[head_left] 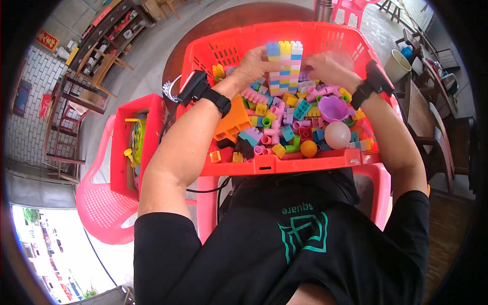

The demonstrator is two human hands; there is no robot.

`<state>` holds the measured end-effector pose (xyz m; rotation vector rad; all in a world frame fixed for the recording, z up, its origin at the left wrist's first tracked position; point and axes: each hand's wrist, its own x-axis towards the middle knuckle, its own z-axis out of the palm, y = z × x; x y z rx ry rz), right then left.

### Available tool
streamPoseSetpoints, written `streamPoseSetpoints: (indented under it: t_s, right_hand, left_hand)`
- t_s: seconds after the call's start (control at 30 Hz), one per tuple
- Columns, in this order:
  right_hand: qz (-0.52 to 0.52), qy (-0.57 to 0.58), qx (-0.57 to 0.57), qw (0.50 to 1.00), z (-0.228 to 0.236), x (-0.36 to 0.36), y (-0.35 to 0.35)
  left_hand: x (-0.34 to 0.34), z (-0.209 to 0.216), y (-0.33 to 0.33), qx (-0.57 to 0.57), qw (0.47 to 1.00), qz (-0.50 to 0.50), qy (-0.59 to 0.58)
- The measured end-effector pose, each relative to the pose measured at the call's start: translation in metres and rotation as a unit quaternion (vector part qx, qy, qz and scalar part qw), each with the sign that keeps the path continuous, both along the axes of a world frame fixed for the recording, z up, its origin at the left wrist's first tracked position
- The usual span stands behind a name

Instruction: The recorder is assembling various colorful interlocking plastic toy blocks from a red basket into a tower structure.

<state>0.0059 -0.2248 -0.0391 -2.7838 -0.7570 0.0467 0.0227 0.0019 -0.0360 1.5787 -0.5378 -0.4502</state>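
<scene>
An upright tower of toy building bricks (285, 81) in white, yellow, blue and pink stands at the far side of the red basket (284, 163). My left hand (252, 66) grips its left side, the thumb and fingers closed against the bricks. Close to the tower's right side is my right hand (328, 67), its fingers smeared by motion, so whether they hold a brick cannot be made out. Loose bricks of many colours fill the basket below both hands. Among them lie a purple bowl (334, 109), a whitish ball (337, 135) and an orange ball (308, 148).
Under the basket's far side is a round brown table (213, 24). A red box (120, 162) of toys rests on a pink plastic chair (99, 203) to the left. Beyond the basket stands a metal flask (323, 10); wooden furniture and a pale bucket (397, 65) are at the right.
</scene>
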Motion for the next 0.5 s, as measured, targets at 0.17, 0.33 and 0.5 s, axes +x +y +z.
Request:
streamPoseSetpoints:
  t_s: [0.17, 0.33, 0.5]
  right_hand:
    - [0.03, -0.088, -0.044, 0.995, -0.022, 0.014, -0.007]
    - [-0.008, -0.046, -0.045, 0.998, -0.014, 0.008, -0.006]
    - [-0.031, -0.004, -0.066, 0.997, -0.004, 0.002, 0.001]
  left_hand:
    - [0.015, -0.014, 0.007, 0.021, 0.999, 0.001, -0.03]
    - [0.017, -0.018, 0.008, 0.061, 0.997, -0.004, -0.043]
    - [0.019, -0.018, 0.006, 0.011, 1.0, 0.0, -0.029]
